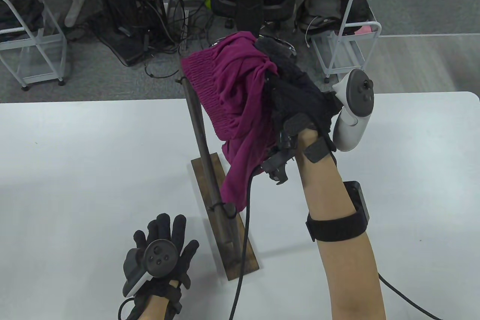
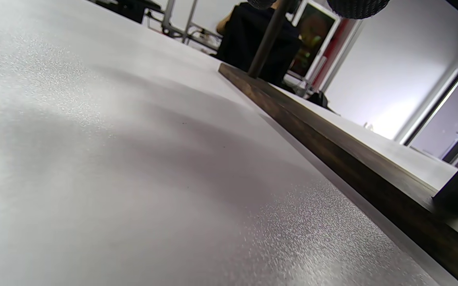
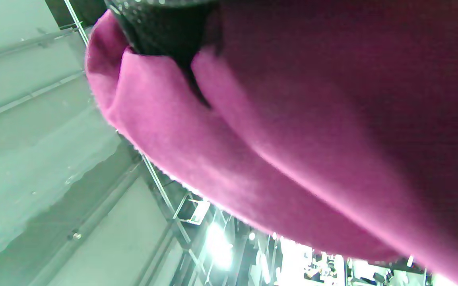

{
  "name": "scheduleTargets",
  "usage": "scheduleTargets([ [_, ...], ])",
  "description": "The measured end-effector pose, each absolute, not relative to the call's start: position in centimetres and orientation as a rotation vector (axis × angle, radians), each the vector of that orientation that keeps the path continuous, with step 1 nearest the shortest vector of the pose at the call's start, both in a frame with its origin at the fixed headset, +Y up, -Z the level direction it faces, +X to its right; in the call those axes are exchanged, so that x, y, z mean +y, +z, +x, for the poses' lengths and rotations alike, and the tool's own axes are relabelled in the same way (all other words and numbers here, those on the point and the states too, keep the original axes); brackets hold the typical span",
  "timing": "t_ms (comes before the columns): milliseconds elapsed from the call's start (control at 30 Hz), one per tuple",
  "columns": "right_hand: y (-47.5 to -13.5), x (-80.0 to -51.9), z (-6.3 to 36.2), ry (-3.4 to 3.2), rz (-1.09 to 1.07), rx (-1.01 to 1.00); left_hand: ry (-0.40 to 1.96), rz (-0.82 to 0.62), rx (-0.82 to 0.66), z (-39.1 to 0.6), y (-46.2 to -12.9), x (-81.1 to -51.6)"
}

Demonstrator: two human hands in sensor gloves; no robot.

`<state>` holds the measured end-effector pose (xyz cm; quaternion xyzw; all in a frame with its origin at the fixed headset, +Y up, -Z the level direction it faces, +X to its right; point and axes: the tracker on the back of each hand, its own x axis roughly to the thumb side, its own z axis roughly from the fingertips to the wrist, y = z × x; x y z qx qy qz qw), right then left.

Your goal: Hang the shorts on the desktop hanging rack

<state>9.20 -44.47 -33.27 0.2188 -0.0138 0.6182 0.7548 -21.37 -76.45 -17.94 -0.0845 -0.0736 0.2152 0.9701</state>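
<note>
Right hand: we grip the bunched magenta shorts high, so they clear the rack's rail
Shorts: in the air at the rail's top end, not yet hung
Left hand: flat on the table, fingers spread, holding nothing, beside the rack's wooden base

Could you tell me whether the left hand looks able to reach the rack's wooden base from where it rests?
Probably yes: the left hand rests flat on the table beside the base, nothing between them.
</note>
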Motion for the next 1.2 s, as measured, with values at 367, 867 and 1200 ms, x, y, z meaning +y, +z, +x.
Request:
scheduleTargets([
  [367, -33.1, -43.4, 7.2, 1.322, 0.693, 0.081, 0.446, -0.168, -0.157, -21.3, -18.0, -76.4],
  [867, -32.9, -44.7, 4.7, 1.385, 0.838, 0.235, 0.456, -0.174, -0.163, -21.2, -18.0, -76.4],
  [1200, -31.9, -46.1, 3.8, 1.758, 0.898, 0.262, 0.461, -0.172, -0.17, -21.1, -18.0, -76.3],
])
